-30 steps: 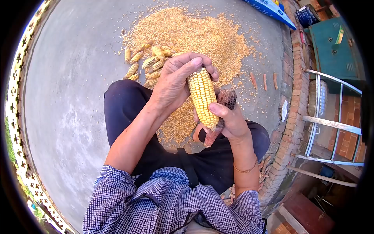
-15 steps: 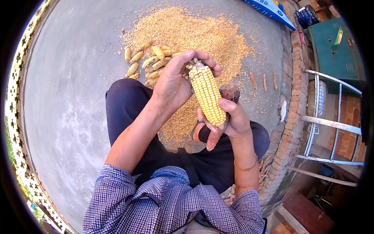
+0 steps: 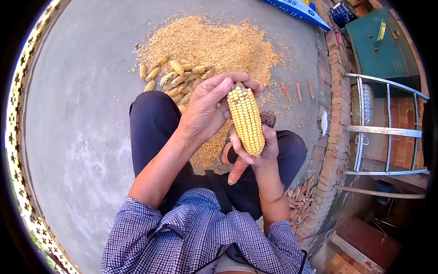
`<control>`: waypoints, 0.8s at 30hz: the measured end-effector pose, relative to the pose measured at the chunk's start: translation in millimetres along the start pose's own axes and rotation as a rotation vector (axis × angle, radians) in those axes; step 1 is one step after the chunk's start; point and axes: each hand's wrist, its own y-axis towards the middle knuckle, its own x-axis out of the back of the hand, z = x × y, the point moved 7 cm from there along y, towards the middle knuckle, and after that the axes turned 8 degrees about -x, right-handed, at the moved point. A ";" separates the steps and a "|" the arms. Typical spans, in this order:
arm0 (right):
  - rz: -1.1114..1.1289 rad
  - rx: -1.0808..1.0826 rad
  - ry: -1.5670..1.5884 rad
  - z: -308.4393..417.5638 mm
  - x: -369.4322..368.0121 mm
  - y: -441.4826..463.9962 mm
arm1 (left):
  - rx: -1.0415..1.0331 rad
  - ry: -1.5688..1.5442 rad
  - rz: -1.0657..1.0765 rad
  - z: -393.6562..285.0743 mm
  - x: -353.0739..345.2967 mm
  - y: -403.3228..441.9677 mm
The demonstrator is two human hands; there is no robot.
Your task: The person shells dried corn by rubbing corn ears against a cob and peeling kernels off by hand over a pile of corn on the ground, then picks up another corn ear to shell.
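A yellow corn ear is held upright between both hands, its rows of kernels facing me. My left hand wraps round the ear's upper end, the fingers curling behind its tip. The lower end rests in my right hand, which also holds a reddish bare cob slanting behind the ear. The cob's dark upper end shows to the right of the ear, and its middle is hidden. Beyond my left hand lies a pile of corn ears, beside a wide heap of loose kernels.
Three bare cobs lie on the concrete floor at the right. More cobs are piled beside my right knee, along a low brick edge. Farther right are a metal ladder and a green cabinet. A blue bag lies at the top.
The view has shifted, showing more of the cob pile on the right. The ear is turned more upright, and my right thumb has moved off its front to its side.
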 end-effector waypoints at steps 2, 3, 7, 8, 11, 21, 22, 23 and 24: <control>-0.040 0.042 -0.024 -3.8 -3.1 -8.1 | 0.003 0.028 -0.006 2.6 -7.7 -5.9; -0.059 0.063 -0.036 -5.9 -4.3 -11.1 | 0.002 0.048 -0.003 2.9 -11.6 -8.1; -0.120 0.090 -0.061 -16.6 -9.6 -26.9 | 0.041 0.070 -0.018 11.2 -21.3 -14.7; -0.128 0.105 -0.063 -17.7 -10.3 -31.0 | 0.045 0.061 -0.014 14.4 -24.2 -15.9; -0.161 0.148 -0.085 -18.5 -11.5 -41.7 | 0.055 0.039 -0.003 22.4 -31.7 -18.0; -0.265 0.261 -0.132 -5.7 -14.6 -70.2 | 0.230 -0.216 -0.128 60.8 -31.1 -18.5; -0.274 0.286 -0.151 -3.1 -19.8 -72.2 | 0.219 -0.208 -0.125 63.1 -31.4 -15.1; -0.316 0.271 -0.159 -3.6 -20.6 -74.0 | 0.232 -0.215 -0.133 68.4 -23.6 -10.1; -0.273 0.316 -0.221 -1.0 -26.0 -75.3 | 0.331 -0.380 -0.032 72.3 -29.5 -9.0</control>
